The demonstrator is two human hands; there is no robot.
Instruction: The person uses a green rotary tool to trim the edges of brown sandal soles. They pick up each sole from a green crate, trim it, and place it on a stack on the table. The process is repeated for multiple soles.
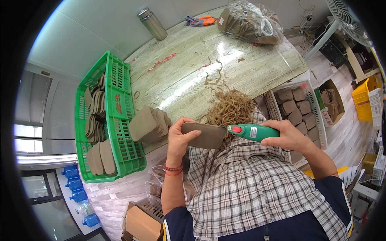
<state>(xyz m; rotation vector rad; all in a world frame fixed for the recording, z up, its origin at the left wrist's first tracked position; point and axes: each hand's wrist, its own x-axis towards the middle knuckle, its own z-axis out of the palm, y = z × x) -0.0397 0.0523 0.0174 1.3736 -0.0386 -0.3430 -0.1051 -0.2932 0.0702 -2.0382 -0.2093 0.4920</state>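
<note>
My left hand [181,137] pinches a flat brown pad with rounded corners [206,136], thumb on its face. A green handheld power trimmer with a red button [256,132] is gripped in my right hand [285,134]. Its tip meets the right edge of the pad. Behind the pad, a heap of curly brown trimmings [233,108] lies at the table's near edge and hangs toward my plaid apron [241,180]. Left of my left hand, a leaning stack of similar pads [149,125] rests on the table.
A green plastic crate [122,132] with more pads stands at the left. On the wood-patterned table [181,75] are a steel flask [153,25], a glove [200,21] and a plastic bag of brown pieces [250,24]. To the right sits a white crate of pads [319,129].
</note>
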